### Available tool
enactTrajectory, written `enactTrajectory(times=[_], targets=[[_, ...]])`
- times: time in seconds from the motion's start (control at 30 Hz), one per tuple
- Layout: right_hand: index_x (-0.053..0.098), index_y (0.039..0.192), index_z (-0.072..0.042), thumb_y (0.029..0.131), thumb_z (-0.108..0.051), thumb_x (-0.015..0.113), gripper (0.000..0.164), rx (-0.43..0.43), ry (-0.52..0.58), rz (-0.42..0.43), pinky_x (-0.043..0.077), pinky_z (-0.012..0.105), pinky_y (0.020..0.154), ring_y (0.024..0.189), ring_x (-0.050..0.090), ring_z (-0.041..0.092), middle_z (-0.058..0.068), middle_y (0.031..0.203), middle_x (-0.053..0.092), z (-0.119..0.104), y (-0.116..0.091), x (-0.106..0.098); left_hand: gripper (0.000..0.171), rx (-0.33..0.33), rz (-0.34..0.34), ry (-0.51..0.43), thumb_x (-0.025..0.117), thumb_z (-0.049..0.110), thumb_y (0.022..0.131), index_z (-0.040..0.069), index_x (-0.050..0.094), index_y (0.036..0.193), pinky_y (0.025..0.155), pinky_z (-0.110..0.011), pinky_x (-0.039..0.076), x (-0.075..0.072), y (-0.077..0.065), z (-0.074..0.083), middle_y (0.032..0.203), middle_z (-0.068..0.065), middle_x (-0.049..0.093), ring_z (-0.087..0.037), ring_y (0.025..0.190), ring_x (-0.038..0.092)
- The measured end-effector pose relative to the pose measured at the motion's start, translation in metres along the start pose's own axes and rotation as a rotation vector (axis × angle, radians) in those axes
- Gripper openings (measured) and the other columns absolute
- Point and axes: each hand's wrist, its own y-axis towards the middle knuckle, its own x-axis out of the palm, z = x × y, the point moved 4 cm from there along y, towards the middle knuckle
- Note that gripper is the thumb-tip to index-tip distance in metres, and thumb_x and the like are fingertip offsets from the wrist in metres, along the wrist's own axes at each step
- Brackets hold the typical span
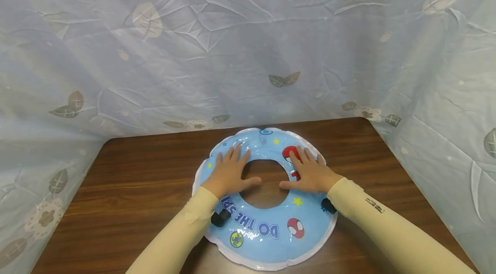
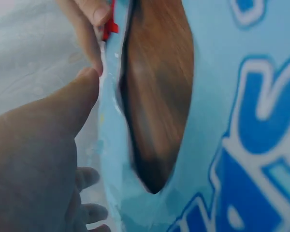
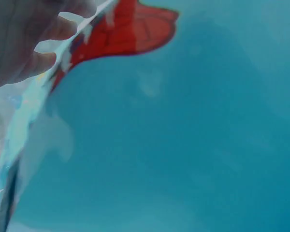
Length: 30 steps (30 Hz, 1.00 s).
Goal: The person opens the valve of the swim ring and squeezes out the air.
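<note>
An inflated light-blue swim ring (image 1: 263, 239) with a white rim, printed letters, stars and red cartoon faces lies flat in the head view. On its left part rests my left hand (image 1: 228, 173), fingers straight and spread, thumb reaching over the centre hole. My right hand (image 1: 310, 173) lies on the ring's right part, fingers extended over a red print, its thumb pointing at the hole. In the left wrist view the left hand (image 2: 43, 125) is beside the ring's hole. The right wrist view shows the right hand's fingers (image 3: 43, 63) along the ring's blue surface (image 3: 159, 135).
The ring lies on a dark brown wooden table (image 1: 128, 188) with rounded far corners. Pale grey-blue cloth (image 1: 232, 58) printed with leaves and flowers hangs behind the table and along both sides. A black wrist device (image 1: 221, 218) sits under the left forearm.
</note>
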Motion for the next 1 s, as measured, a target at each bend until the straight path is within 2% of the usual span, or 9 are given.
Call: enactTrajectory(times=[0.27, 0.47, 0.73, 1.0], targets=[[0.026, 0.163, -0.002, 0.080, -0.082, 0.063, 0.121, -0.056, 0.004, -0.005, 0.006, 0.076, 0.117, 0.156, 0.010, 0.048, 0.025, 0.171, 0.013, -0.007, -0.035, 0.007, 0.114, 0.031, 0.014, 0.009, 0.069, 0.080, 0.077, 0.007, 0.039, 0.159, 0.119, -0.073, 0.013, 0.002, -0.037, -0.004, 0.168, -0.025, 0.023, -0.047, 0.156, 0.016], [0.028, 0.162, -0.002, 0.078, -0.083, 0.062, 0.121, -0.065, 0.003, -0.009, 0.006, 0.073, 0.119, 0.157, 0.012, 0.046, 0.023, 0.171, 0.016, -0.006, -0.049, 0.015, 0.121, 0.057, 0.005, 0.015, 0.071, 0.083, 0.072, 0.009, 0.036, 0.161, 0.120, -0.071, 0.009, 0.007, -0.057, -0.008, 0.169, -0.024, 0.019, -0.044, 0.157, 0.013], [0.029, 0.161, -0.001, 0.080, -0.083, 0.061, 0.120, -0.073, 0.014, -0.028, 0.005, 0.074, 0.119, 0.157, 0.009, 0.046, 0.023, 0.171, 0.013, -0.006, -0.052, 0.025, 0.129, 0.075, 0.036, 0.021, 0.070, 0.087, 0.069, 0.006, 0.032, 0.162, 0.121, -0.069, 0.008, 0.015, -0.065, -0.015, 0.170, -0.022, 0.018, -0.043, 0.157, 0.013], [0.028, 0.162, -0.001, 0.080, -0.083, 0.059, 0.120, -0.070, -0.005, -0.050, 0.006, 0.073, 0.119, 0.157, 0.011, 0.045, 0.022, 0.171, 0.013, -0.007, -0.050, 0.026, 0.127, 0.052, 0.011, 0.010, 0.070, 0.085, 0.069, 0.007, 0.033, 0.162, 0.122, -0.068, 0.005, 0.023, -0.068, -0.020, 0.170, -0.021, 0.017, -0.043, 0.158, 0.011]])
